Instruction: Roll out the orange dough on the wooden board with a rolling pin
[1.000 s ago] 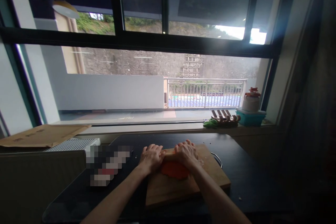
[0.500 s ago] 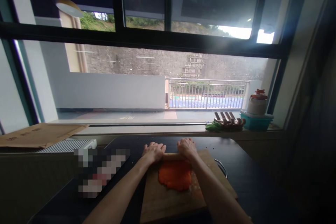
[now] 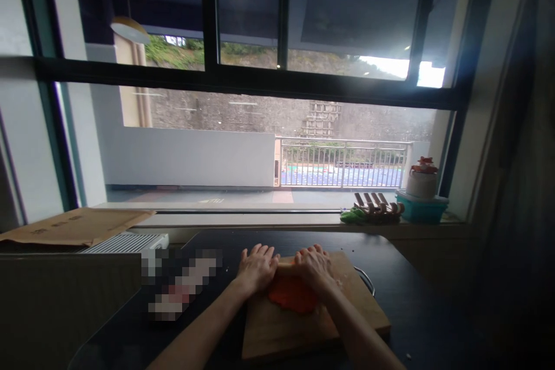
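Observation:
A flat orange sheet of dough (image 3: pixel 292 296) lies on a wooden board (image 3: pixel 277 335) in front of me. Across its far edge rests a light wooden rolling pin (image 3: pixel 287 268), of which only the middle shows between my hands. My left hand (image 3: pixel 259 269) covers the pin's left end, and my right hand (image 3: pixel 315 269) covers the right end. Both hands press down on it from above, fingers bent over the far side. Part of the dough's right edge is hidden by my right forearm.
The board lies on a dark table (image 3: pixel 416 300), with a metal handle (image 3: pixel 365 280) at its right edge. A blurred-out item (image 3: pixel 186 289) is on the left. On the windowsill stand a teal box (image 3: pixel 422 209), a white container (image 3: pixel 421 184) and a dark rack (image 3: pixel 376 208). Brown cardboard (image 3: pixel 78 225) lies left.
The rolling pin, with both hands on it, has come slightly nearer over the dough's far part. My view has shifted a little, so the window sits lower in the picture.

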`<state>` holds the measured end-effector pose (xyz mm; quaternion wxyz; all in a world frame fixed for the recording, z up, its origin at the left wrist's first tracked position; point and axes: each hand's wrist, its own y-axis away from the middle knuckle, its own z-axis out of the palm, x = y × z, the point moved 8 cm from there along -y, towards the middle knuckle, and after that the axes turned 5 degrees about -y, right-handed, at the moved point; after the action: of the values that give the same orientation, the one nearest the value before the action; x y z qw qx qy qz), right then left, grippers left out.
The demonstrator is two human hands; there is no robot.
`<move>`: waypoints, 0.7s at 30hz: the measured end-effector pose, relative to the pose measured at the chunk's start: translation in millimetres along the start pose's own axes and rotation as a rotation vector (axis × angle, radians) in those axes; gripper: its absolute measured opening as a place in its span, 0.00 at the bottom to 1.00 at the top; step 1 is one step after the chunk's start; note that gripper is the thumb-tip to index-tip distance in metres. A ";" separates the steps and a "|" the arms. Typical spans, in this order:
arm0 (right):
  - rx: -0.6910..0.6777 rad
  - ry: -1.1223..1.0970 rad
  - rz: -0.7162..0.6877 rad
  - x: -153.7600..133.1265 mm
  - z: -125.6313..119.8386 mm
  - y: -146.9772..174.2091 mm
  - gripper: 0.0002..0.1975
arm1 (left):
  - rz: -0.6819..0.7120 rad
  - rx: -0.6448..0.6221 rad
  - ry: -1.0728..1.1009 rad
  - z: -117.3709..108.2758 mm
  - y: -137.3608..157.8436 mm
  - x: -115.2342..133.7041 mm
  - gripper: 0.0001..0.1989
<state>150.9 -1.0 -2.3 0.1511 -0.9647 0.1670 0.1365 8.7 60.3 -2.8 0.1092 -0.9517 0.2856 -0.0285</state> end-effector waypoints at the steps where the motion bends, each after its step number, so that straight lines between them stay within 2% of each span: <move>1: -0.015 0.000 0.015 1.5 0.2 -9.5 0.20 | -0.012 -0.004 -0.002 1.9 -8.4 -0.5 0.22; 4: -0.062 0.000 0.056 7.4 2.7 -36.9 0.21 | -0.045 -0.028 -0.009 9.5 -34.6 -3.2 0.17; 6: -0.096 -0.003 0.080 12.0 6.4 -51.0 0.21 | -0.059 -0.046 -0.012 14.5 -49.0 -5.6 0.18; 11: -0.155 -0.019 0.113 19.2 14.0 -65.5 0.22 | -0.083 -0.069 -0.019 19.4 -63.1 -10.5 0.18; 16: -0.133 -0.027 0.095 13.9 9.6 -51.9 0.23 | -0.047 -0.069 -0.020 14.9 -47.2 -6.3 0.19; 19: -0.089 -0.022 0.061 7.4 3.8 -31.0 0.22 | -0.023 -0.063 -0.020 9.7 -30.6 -2.8 0.18; 21: -0.055 -0.016 0.026 2.9 0.4 -14.1 0.21 | -0.008 -0.065 -0.022 6.6 -20.4 -1.6 0.21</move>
<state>158.6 10.9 -0.1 0.1243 -0.9650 0.1747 0.1508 19.1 79.0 -4.7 0.0811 -0.9562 0.2812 -0.0090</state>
